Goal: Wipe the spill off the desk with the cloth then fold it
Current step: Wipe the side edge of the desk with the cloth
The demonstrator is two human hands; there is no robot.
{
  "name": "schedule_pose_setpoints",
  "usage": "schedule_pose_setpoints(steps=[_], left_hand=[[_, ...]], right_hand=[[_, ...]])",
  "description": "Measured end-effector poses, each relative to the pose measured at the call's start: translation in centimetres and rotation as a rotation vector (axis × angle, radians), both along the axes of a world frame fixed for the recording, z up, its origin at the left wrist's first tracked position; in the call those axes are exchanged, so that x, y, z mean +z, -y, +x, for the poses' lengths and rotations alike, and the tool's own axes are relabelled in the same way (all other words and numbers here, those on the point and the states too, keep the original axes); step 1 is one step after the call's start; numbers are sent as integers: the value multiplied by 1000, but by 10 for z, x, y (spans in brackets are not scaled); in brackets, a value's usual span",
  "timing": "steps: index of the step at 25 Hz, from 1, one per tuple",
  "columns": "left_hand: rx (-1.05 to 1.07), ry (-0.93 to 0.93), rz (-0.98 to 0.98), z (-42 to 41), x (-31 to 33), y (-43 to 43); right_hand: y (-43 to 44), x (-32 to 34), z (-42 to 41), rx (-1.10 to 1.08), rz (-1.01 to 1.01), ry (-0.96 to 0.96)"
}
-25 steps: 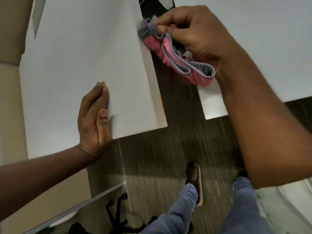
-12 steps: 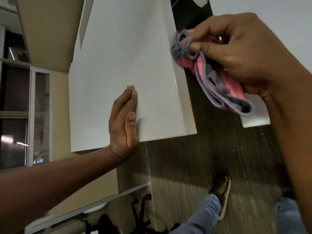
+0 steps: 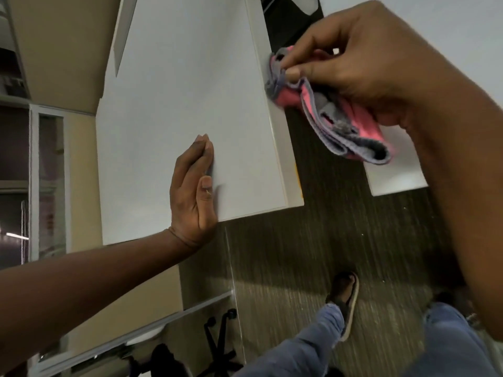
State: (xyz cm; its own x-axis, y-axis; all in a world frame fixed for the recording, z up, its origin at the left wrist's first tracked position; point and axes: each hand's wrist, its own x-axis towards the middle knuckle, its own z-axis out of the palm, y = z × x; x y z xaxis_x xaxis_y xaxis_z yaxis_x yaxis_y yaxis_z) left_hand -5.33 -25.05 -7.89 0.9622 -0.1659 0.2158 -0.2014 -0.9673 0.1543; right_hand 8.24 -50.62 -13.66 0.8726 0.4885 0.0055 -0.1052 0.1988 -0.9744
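Observation:
My right hand (image 3: 362, 58) pinches a bunched pink cloth with a grey-purple border (image 3: 334, 118) at the right edge of the white desk (image 3: 185, 99). The cloth hangs mostly over the gap beside the desk, its upper end touching the desk's side edge. My left hand (image 3: 192, 191) lies flat on the desk near its front edge, fingers together, holding nothing. No spill is visible on the desk top.
A second white desk (image 3: 394, 172) stands to the right across a dark carpeted gap (image 3: 313, 240). My legs in blue jeans and a sandalled foot (image 3: 344, 297) are below. A chair base (image 3: 217, 346) and a glass partition sit at the lower left.
The view has shifted and drawn closer. My right hand has regripped the cloth, pinching its upper end at the desk's edge. My left hand stays flat on the desk.

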Motion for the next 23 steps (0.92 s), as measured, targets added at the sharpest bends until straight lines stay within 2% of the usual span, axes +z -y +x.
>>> schedule_pose_setpoints(steps=[4, 8, 13, 17, 23], left_hand=[[-4, -1, 9, 2, 1, 1], [-9, -5, 9, 1, 0, 2], [1, -1, 6, 2, 2, 3], [-7, -6, 5, 1, 2, 1], [-26, -17, -12, 1, 3, 0]], right_hand=[[-2, 0, -30, -48, 17, -79], [12, 0, -63, 32, 91, -174], [4, 11, -43, -79, -80, -51], [-5, 16, -37, -142, -90, -50], [14, 15, -74, 7, -6, -207]])
